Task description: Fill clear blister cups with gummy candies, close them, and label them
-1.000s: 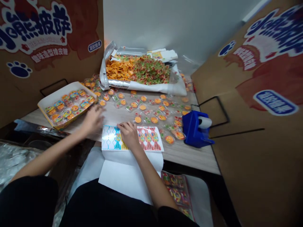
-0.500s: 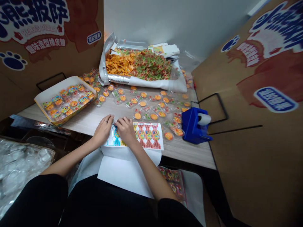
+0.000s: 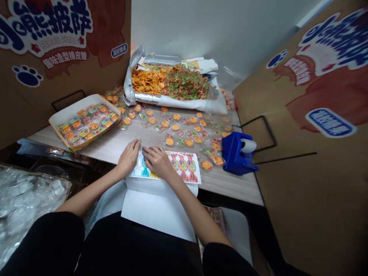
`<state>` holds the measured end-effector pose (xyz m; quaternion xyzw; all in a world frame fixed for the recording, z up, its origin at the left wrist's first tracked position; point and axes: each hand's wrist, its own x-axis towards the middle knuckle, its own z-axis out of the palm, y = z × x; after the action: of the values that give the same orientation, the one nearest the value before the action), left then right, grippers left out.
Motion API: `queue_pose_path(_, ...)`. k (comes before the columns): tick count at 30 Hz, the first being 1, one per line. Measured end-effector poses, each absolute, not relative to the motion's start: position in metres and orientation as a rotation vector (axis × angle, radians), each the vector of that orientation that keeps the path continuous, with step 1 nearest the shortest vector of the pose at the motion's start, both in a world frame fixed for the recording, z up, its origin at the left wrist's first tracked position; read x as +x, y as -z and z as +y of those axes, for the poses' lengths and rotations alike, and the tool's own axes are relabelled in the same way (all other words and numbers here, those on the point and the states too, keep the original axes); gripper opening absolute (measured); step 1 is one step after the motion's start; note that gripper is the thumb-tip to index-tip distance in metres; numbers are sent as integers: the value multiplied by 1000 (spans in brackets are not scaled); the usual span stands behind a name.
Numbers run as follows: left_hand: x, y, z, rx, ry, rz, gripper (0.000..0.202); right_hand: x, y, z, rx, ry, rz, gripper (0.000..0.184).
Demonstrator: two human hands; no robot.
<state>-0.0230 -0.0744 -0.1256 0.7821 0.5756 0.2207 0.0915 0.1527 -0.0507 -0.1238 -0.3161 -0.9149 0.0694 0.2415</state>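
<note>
A printed sticker sheet (image 3: 194, 170) with red, yellow and blue bear-shaped labels lies at the table's front edge, its left part showing bare backing. My left hand (image 3: 128, 157) is at the sheet's left end, fingers bent and pressed together. Over the blue and yellow labels, my right hand (image 3: 158, 160) has its fingers curled, with the tips close to my left fingers. A small bluish bit shows between the fingertips; what either hand pinches is mostly hidden. White paper (image 3: 155, 212) hangs below the sheet onto my lap.
Small clear candy packs (image 3: 175, 126) are scattered behind the sheet. An open display box (image 3: 86, 142) holds labelled packs at left. A bag (image 3: 178, 103) of orange and red-green gummies stands behind. A blue tape dispenser (image 3: 235, 157) sits right, between large cartons (image 3: 287, 184). Clear plastic pieces (image 3: 25, 207) fill a box lower left.
The view has shifted slightly, so everything sits a little farther right. My right fingers have moved a little apart from my left and lie flatter over the sheet.
</note>
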Motion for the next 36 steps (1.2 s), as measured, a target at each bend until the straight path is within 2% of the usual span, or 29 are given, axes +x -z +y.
queue_pose_path(7,-25,129,-73,2337,-710,1689,66,150,126,-43,-1006,-264,-2398,35)
queue_pose_path(15,-25,129,-72,2340,-705,1696,67,154,127,-42,-899,-79,-2497,29)
queue_pose_path(25,-25,127,-72,2358,-716,1690,63,143,111,-27,-869,-54,-2644,23)
queue_pose_path(27,-25,128,-72,2356,-716,1694,61,144,99,-26,-904,-142,-2668,20)
queue_pose_path(30,-25,129,-72,2341,-698,1698,58,174,66,-34,-825,-466,-2533,18)
queue_pose_path(33,-24,130,-75,2329,-694,1683,59,229,14,-45,-781,-765,-2027,23)
queue_pose_path(36,-25,126,-72,2317,-707,1713,58,261,-25,-48,-787,-812,-1496,30)
